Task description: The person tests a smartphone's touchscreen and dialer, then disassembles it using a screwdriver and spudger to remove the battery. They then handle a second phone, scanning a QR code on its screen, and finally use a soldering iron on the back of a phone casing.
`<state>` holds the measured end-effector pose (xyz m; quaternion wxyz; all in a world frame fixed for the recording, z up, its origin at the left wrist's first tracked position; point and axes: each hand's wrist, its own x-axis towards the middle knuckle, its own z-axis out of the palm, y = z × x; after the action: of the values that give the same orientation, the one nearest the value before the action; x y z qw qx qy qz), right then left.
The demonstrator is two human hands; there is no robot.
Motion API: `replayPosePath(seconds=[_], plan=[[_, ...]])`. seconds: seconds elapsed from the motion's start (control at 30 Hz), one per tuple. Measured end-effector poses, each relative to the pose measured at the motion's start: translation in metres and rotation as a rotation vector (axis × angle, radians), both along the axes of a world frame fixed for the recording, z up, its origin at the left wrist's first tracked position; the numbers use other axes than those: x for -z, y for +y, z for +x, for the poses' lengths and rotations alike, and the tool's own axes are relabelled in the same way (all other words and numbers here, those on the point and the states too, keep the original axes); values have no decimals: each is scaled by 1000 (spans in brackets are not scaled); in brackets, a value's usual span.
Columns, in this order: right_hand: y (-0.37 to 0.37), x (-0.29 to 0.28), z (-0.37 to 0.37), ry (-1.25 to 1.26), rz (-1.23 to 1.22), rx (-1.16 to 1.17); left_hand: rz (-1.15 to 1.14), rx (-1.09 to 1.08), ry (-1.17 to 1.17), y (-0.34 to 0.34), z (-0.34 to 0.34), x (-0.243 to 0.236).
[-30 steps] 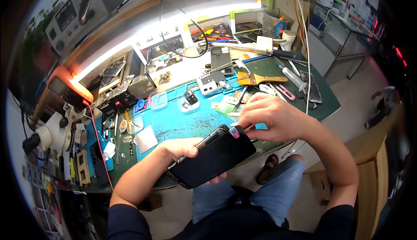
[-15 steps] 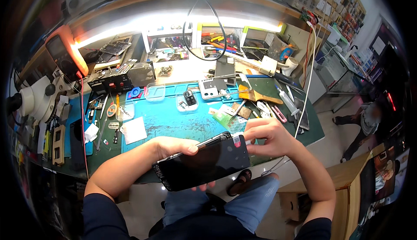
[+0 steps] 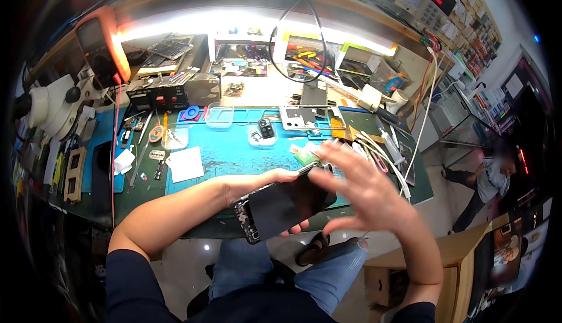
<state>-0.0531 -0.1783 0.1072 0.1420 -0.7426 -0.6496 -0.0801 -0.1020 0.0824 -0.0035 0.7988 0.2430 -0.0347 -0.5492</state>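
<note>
Above my lap, at the bench's front edge, my left hand [image 3: 266, 181] is closed around a partly opened phone [image 3: 275, 210]. The thumb lies along its far edge and the fingertips show below the near edge. A dark flat panel covers most of the phone's face. At its lower left end, small inner parts and circuitry are exposed. My right hand [image 3: 366, 191] hovers over the phone's right end, blurred by motion, with fingers spread and nothing visible in them. It hides that end, so I cannot tell whether it touches the phone.
A blue work mat [image 3: 225, 153] lies beyond the phone. On it are a white paper square [image 3: 185, 164] and a clear tray [image 3: 261, 138] holding a camera module. A phone frame [image 3: 313, 117], brush [image 3: 345, 131] and white cables [image 3: 389, 162] lie behind and right. A person [image 3: 489, 179] is far right.
My right hand has opened from bent fingers at the phone's right end and swept over it. The phone has moved slightly right, and more of its inner parts show. The view has shifted.
</note>
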Motion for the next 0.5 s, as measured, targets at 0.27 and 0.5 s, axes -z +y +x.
replayPosePath(seconds=[0.27,0.5], plan=[[11,23,-16,-20,24,-85,141,-54,-153,-15,-12,-28],[11,32,-51,145,81,-202,-58,-7,77,-24,-87,-10]])
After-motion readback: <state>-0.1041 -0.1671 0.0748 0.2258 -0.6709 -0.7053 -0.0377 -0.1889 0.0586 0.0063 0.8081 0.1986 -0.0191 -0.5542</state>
